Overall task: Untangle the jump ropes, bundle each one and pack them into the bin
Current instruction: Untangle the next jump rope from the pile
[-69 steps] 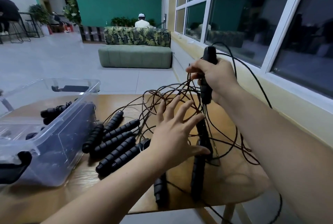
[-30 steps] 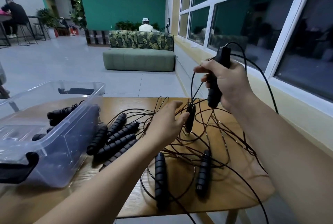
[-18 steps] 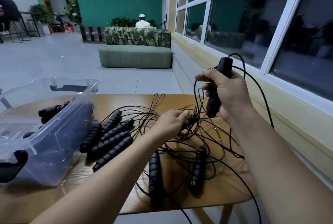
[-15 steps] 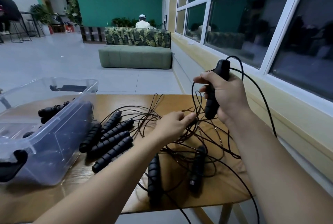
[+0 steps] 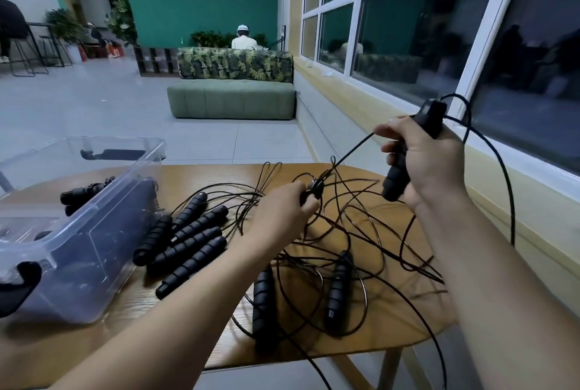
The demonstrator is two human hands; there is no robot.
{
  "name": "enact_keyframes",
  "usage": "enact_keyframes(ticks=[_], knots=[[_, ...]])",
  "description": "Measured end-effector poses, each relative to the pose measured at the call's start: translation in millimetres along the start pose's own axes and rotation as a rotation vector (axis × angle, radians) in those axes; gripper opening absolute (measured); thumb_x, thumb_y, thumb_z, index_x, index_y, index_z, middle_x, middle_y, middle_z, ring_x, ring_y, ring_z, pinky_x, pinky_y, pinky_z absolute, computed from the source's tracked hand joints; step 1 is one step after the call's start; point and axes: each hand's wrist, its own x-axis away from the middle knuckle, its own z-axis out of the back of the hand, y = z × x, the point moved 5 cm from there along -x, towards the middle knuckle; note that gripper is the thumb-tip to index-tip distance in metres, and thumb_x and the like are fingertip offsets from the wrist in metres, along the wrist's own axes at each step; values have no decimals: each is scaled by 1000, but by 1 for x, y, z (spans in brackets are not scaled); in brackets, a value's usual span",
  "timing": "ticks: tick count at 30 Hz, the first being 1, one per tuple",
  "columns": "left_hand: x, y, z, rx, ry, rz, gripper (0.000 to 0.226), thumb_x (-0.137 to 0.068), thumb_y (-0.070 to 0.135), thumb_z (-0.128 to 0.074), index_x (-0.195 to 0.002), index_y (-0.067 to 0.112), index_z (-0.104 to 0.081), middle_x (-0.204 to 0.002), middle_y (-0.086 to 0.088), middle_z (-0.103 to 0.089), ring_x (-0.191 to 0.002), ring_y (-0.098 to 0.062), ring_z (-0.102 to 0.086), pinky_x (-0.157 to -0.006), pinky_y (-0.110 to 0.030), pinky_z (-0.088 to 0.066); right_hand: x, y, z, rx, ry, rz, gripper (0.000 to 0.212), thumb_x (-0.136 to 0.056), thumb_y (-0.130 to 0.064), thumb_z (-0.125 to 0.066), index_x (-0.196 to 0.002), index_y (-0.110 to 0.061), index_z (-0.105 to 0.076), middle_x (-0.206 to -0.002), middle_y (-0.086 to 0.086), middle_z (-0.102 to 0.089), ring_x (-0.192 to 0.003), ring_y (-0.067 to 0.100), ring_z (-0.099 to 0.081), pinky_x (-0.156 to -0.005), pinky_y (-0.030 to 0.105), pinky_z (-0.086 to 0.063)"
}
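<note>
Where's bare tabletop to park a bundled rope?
Two patches: the far strip of the table between the bin and the tangled cords, and the near-left edge in front of the bin, beside the row of handles. Crowded: centre and right, those cords, pinched by the left hand, two loose handles, and the right hand gripping a handle above.

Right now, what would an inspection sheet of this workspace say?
Surface: wooden table, rounded edge.
Job's things: clear bin at left with handles inside; five handles in a row beside it; two handles near the front edge.
Clutter: nothing seen.
Hands: right hand grips a raised handle; left hand grips a dark piece in the tangle.
Cables: cords tangled across the table; a taut cord runs between the hands; some hang off the edge.
Surroundings: windows at right, green sofa ahead, a person seated behind it.
</note>
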Motion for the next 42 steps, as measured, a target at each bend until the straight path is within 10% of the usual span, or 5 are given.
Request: enact_keyframes(ticks=[12, 20, 30, 42], knots=[[-9, 1, -8, 227, -19, -29, 37, -109, 53, -46, -101, 23, -67, -101, 5, -68, -92, -14, -65, -84, -41, -55, 12, -1, -13, 3, -121, 8, 7, -97, -16, -75, -99, -10, -73, -95, 11, -82, -66, 16, -66, -67, 33, -50], [-18, 14, -25, 78, -82, -178, 44, -107, 47, -53, -150, 40, -49, -150, 14, -55, -143, -11, -44, -120, -51, -32, 22, 2, -24, -34, -243, -43, 7, -97, -12, -75, -101, -8, -70, -92, 14, -81, -65, 17, -64, -63, 31, -48], [-20, 0, -20, 256, -40, 5, 61, -74, 42, -95, -115, 33, -50, -92, 7, -62, -82, -17, -67, -67, -47, -65, 18, 9, -7, 27, -167, -34, 11, -97, -14, -74, -106, -8, -72, -94, 13, -82, -67, 18, -66, -65, 32, -51], [-8, -2, -35, 221, -81, 51, 45, -96, 45, -67, -140, 41, -57, -111, 5, -77, -90, -15, -76, -83, -41, -64, 15, 3, -5, -33, -83, 38, 8, -97, -14, -74, -102, -9, -72, -95, 12, -82, -70, 16, -69, -67, 33, -50]])
